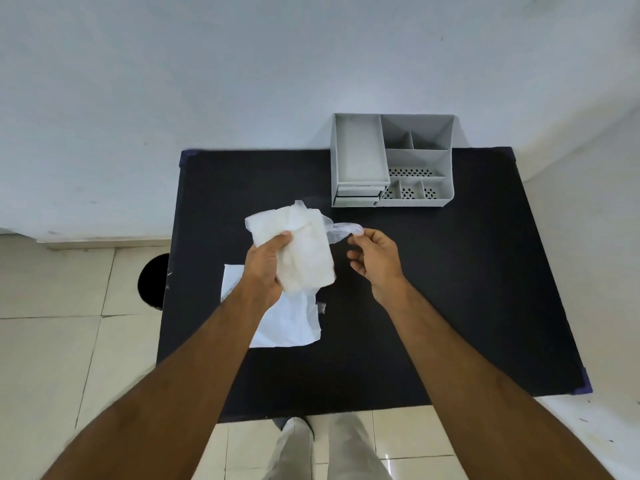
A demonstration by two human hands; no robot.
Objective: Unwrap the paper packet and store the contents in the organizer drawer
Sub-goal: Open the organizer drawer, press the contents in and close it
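1. the left hand [266, 268] is raised above the black table [450, 289], just left of the table's centre, fingers and thumb closed around a white packet [304, 251].
2. the packet is a soft, rectangular white bundle, tilted with its long side running from about 11 o'clock to 5 o'clock; the thumb lies across its near face and the fingers are hidden behind it.
3. a thin clear film [341, 230] trails off the packet's upper right corner toward 3 o'clock.
4. the right hand [375, 258] is at 3 o'clock from the packet, close beside it, with thumb and forefinger pinched on the free end of the film and the other fingers loosely curled, holding nothing else.
5. a flat white paper sheet [287, 323] lies on the table at 6 o'clock from the packet, partly under the left wrist, with a small scrap of clear film at its right edge.
6. the grey organizer [391, 161] stands at about 1 o'clock from the hands, well apart from them, at the table's far edge against the wall [242, 81].
7. its top has open compartments, some with perforated floors; two small drawers [358, 195] sit stacked at its lower left front, and whether they are fully closed cannot be told.
8. a dark round object [154, 282] sits on the tiled floor [52, 358] at 9 o'clock from the table.
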